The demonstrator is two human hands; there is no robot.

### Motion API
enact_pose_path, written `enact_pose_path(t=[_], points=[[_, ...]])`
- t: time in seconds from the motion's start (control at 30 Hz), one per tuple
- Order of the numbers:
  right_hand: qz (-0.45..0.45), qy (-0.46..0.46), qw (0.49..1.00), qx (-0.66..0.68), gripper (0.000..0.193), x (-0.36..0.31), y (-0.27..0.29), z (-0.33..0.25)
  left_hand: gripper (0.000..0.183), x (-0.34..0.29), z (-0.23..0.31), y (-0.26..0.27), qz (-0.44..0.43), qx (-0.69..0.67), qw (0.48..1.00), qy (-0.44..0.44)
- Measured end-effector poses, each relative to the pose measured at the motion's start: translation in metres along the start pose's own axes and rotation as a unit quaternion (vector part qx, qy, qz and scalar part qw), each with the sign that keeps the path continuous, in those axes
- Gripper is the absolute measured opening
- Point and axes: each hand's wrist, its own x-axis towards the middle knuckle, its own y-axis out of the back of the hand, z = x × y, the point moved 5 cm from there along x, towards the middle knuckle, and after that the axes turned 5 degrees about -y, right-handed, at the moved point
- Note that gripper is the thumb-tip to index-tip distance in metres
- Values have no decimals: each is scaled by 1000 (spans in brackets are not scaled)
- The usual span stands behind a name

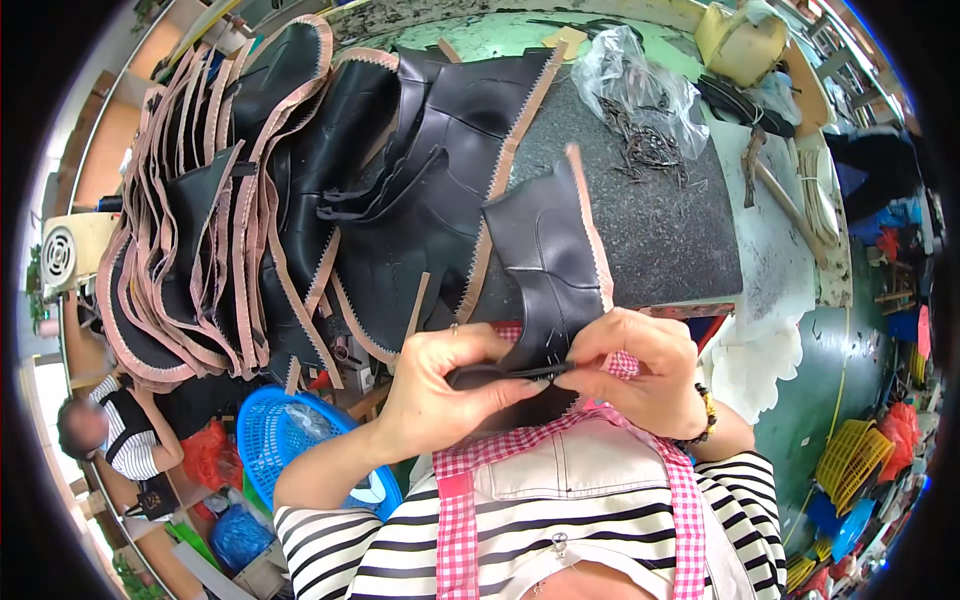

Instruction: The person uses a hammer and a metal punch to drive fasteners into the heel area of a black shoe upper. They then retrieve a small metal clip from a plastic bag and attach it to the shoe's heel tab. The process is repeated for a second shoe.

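Note:
A black leather shoe-upper piece [545, 262] with a pinkish zigzag edge hangs over the near edge of the dark speckled worktop [660, 235]. My left hand [445, 385] pinches its lower folded end from the left. My right hand [640, 365] grips the same end from the right, fingertips meeting the left hand's over the fold. Both hands are held just above my chest, over a pink checked apron.
A large pile of similar black leather pieces [270, 200] with pink edging covers the left of the worktop. A clear plastic bag of small dark parts [645, 100] lies at the back. A blue basket [280, 435] and another person [100, 430] are at lower left.

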Motion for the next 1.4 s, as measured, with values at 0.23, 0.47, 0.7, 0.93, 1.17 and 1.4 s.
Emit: enact_pose_path(t=[0.23, 0.47, 0.7, 0.93, 1.17, 1.4], points=[[55, 79, 995, -27, 23, -10, -2, -9, 22, -10, 5, -5, 24, 63, 996, -54], [39, 49, 998, 27, 21, -13, -2, -5, 18, -14, 13, -7, 51, 86, 989, -112], [-16, -34, 999, 28, 20, -10, 1, -3, 22, -12, 25, -10, 19, 134, 981, -143], [72, 144, 952, -260, 26, 11, 10, -39, 25, -10, 37, -7, -28, 208, 962, -175], [-9, 340, 821, -458, 22, 6, 26, -76, 22, -2, 103, -24, -5, 543, 721, -430], [333, -30, 835, -438, 43, 7, 212, -36, 30, 49, -28, -31, 26, 645, 634, -425]])
